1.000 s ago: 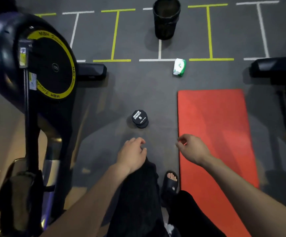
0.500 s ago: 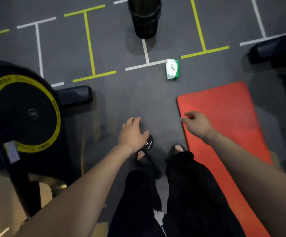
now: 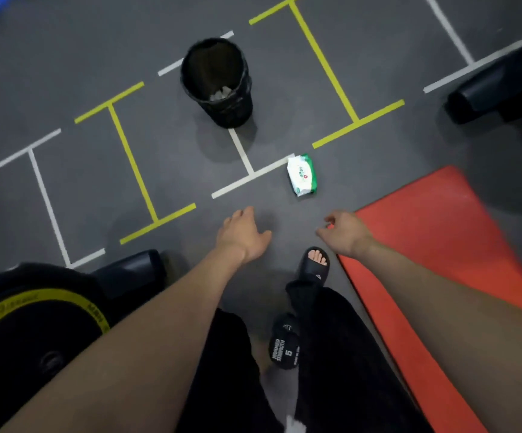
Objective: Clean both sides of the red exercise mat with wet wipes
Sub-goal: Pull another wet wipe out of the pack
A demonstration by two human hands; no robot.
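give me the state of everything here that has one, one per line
red exercise mat: unrolled, flat on floor
wet wipes pack: on floor, untouched
bin: upright, open, pale waste inside
dumbbell: on floor by feet
left hand: open, empty
right hand: loosely curled, empty
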